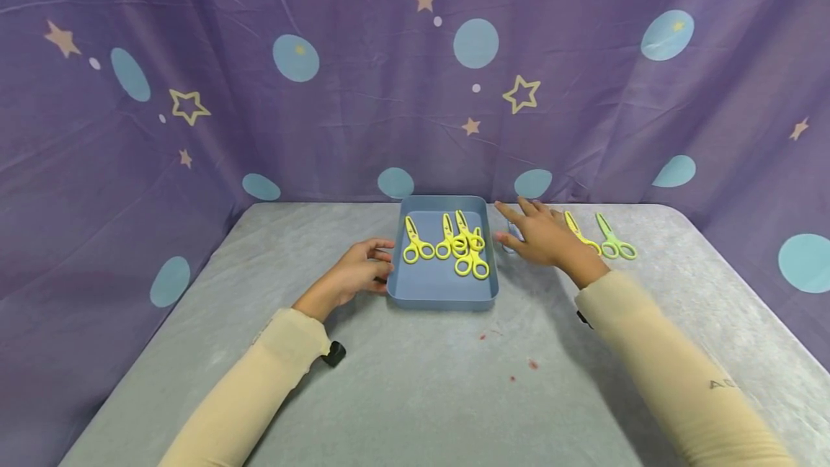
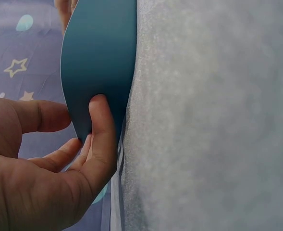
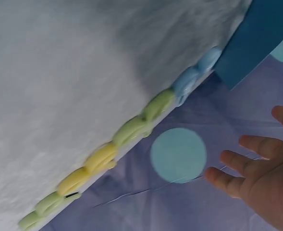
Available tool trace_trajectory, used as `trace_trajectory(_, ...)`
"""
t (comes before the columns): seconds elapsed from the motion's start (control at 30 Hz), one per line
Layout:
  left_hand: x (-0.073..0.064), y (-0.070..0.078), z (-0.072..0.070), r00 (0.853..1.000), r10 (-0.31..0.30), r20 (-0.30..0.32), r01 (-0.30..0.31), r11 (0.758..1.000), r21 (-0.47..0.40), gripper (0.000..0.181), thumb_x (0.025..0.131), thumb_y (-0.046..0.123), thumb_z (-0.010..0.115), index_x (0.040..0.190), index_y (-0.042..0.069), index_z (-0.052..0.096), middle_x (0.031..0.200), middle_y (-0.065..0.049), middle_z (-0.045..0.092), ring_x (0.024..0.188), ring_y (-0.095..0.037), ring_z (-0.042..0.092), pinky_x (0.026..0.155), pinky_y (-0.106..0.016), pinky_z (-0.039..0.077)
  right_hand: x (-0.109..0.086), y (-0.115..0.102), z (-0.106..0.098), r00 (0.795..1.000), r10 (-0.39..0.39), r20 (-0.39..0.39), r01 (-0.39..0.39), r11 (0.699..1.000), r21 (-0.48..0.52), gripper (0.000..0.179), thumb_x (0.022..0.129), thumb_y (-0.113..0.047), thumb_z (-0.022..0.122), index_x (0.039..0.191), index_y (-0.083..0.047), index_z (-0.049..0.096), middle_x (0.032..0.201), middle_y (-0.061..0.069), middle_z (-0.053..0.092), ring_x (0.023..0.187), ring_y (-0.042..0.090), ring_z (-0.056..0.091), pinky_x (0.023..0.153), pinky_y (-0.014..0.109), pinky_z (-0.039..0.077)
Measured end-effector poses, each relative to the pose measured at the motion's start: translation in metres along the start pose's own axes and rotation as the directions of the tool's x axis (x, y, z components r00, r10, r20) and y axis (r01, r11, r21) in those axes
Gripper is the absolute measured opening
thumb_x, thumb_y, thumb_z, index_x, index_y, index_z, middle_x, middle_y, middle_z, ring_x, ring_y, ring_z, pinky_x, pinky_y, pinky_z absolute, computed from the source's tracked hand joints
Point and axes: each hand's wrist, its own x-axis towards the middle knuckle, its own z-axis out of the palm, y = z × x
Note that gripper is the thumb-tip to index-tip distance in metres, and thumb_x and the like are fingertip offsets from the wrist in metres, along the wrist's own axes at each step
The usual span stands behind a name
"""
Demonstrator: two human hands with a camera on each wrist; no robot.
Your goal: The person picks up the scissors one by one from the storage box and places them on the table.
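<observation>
A shallow blue tray [image 1: 444, 294] stands on the table with several pairs of yellow scissors [image 1: 418, 242] lying in it. My left hand [image 1: 359, 269] is at the tray's left side, its fingers touching the outer wall [image 2: 100, 53] in the left wrist view. Right of the tray, my right hand [image 1: 541, 235] hovers with spread fingers, holding nothing. Below it lies a pair of blue scissors [image 1: 511, 235], mostly covered by the hand in the head view. The right wrist view shows the blue scissors [image 3: 185, 83] beside green scissors [image 3: 143, 120], which the hand hides from the head camera.
Farther right on the table lie yellow scissors [image 1: 581, 235] and another green pair [image 1: 614, 240]. A purple curtain [image 1: 363, 92] with stars and blue spots hangs behind the grey-white tablecloth [image 1: 415, 395]. Small red marks [image 1: 533, 365] show on the cloth in front of the tray.
</observation>
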Motion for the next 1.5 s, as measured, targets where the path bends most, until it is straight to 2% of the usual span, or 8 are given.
trace_trajectory(0.27, -0.001, 0.002, 0.001, 1.000, -0.001, -0.001, 0.001, 1.000, 0.005, 0.050, 0.103, 0.002, 0.054, 0.152, 0.005, 0.043, 0.138, -0.023, 0.046, 0.093, -0.027, 0.061, 0.069, -0.035, 0.059, 0.007, -0.027, -0.004, 1.000, -0.028, -0.004, 0.028, 1.000, -0.003, 0.072, 0.104, -0.055, 0.050, 0.165, -0.027, 0.023, 0.165, 0.029, 0.021, 0.148, 0.055, 0.021, 0.114, 0.074, 0.020)
trace_trajectory(0.47, 0.000, 0.002, 0.001, 1.000, -0.005, -0.003, 0.005, 1.000, 0.004, 0.050, 0.103, 0.002, 0.054, 0.152, 0.005, 0.043, 0.137, -0.023, 0.046, 0.091, -0.027, 0.061, 0.068, -0.035, 0.059, 0.013, -0.048, -0.003, 0.998, -0.067, -0.010, 0.067, 0.998, -0.010, 0.073, 0.104, -0.057, 0.050, 0.165, -0.027, 0.023, 0.164, 0.028, 0.024, 0.147, 0.054, 0.024, 0.113, 0.072, 0.025)
trace_trajectory(0.9, 0.001, 0.001, 0.001, 1.000, -0.003, 0.000, 0.003, 1.000, -0.005, 0.050, 0.103, 0.002, 0.054, 0.152, 0.005, 0.043, 0.138, -0.023, 0.045, 0.092, -0.027, 0.061, 0.068, -0.036, 0.059, 0.030, -0.089, 0.010, 0.990, -0.140, 0.018, 0.139, 0.990, 0.026, 0.069, 0.104, -0.055, 0.052, 0.163, -0.026, 0.032, 0.163, 0.026, 0.028, 0.147, 0.050, 0.029, 0.114, 0.069, 0.028)
trace_trajectory(1.1, 0.002, 0.000, 0.000, 1.000, -0.003, -0.003, 0.003, 1.000, -0.011, 0.051, 0.103, 0.001, 0.054, 0.152, 0.005, 0.042, 0.137, -0.023, 0.045, 0.093, -0.027, 0.060, 0.068, -0.036, 0.059, 0.044, -0.097, 0.018, 0.982, -0.143, 0.126, 0.143, 0.990, 0.008, 0.070, 0.104, -0.057, 0.049, 0.163, -0.025, 0.030, 0.164, 0.026, 0.025, 0.148, 0.051, 0.025, 0.117, 0.067, 0.025)
trace_trajectory(1.27, 0.001, 0.000, 0.000, 1.000, -0.003, -0.001, 0.003, 1.000, -0.007, 0.052, 0.103, 0.002, 0.054, 0.153, 0.005, 0.042, 0.138, -0.023, 0.045, 0.094, -0.028, 0.061, 0.069, -0.036, 0.059, 0.053, -0.099, 0.028, 0.971, -0.106, 0.214, 0.114, 0.993, -0.023, 0.069, 0.104, -0.056, 0.049, 0.162, -0.022, 0.034, 0.163, 0.027, 0.027, 0.148, 0.052, 0.024, 0.117, 0.066, 0.026)
trace_trajectory(1.5, 0.001, 0.001, 0.000, 1.000, -0.009, -0.003, 0.009, 1.000, -0.008, 0.051, 0.102, 0.002, 0.054, 0.152, 0.007, 0.043, 0.138, -0.022, 0.046, 0.095, -0.027, 0.061, 0.070, -0.036, 0.060, 0.058, -0.100, 0.039, 0.936, -0.038, 0.350, 0.047, 0.999, -0.016, 0.071, 0.103, -0.058, 0.050, 0.162, -0.021, 0.034, 0.164, 0.029, 0.021, 0.152, 0.048, 0.014, 0.121, 0.064, 0.017)
